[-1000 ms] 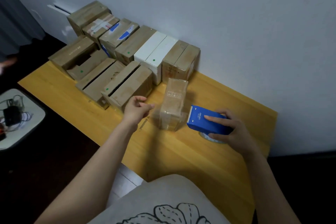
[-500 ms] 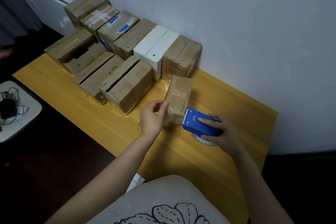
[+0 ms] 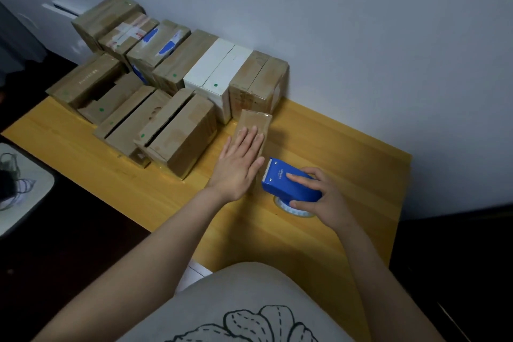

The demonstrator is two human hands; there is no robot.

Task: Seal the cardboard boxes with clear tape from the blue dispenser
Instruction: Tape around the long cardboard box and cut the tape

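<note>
Now, the left hand (image 3: 240, 164) lay flat on top of the small cardboard box (image 3: 255, 122), its grip apart, fingers straight and slightly spread, palm pressed down on the glossy upper face. That box sat lengthwise near the middle of the desk (image 3: 333, 153), its far end just short of the back row and its near end hidden beneath the palm. Over on the other side, the right hand (image 3: 324, 203) had its grip clamped on the blue dispenser (image 3: 280, 183): forefinger stretched along the top, thumb tucked against the near side, the other fingers curled round behind. The toothed cutter pointed toward the left thumb and was just beside it; whether the two touched, I could not tell. Under the dispenser the roll of clear tape (image 3: 294, 209) peeked out, low against the desk, between the box and the right edge. And look at the crowd behind: the cardboard boxes (image 3: 177, 130) stood packed in two rows running from the far left corner along the far edge, the back row against the wall (image 3: 361, 36), with two white boxes (image 3: 219, 75) wedged among the brown ones. Several in the front row showed dark gaps between their top flaps, and small green dots marked a few. Beyond the left edge stood a pale side table (image 3: 33, 189) carrying dark cables (image 3: 11, 183), and a grey garment (image 3: 244, 300) with a line drawing filled the view at the near edge.
</note>
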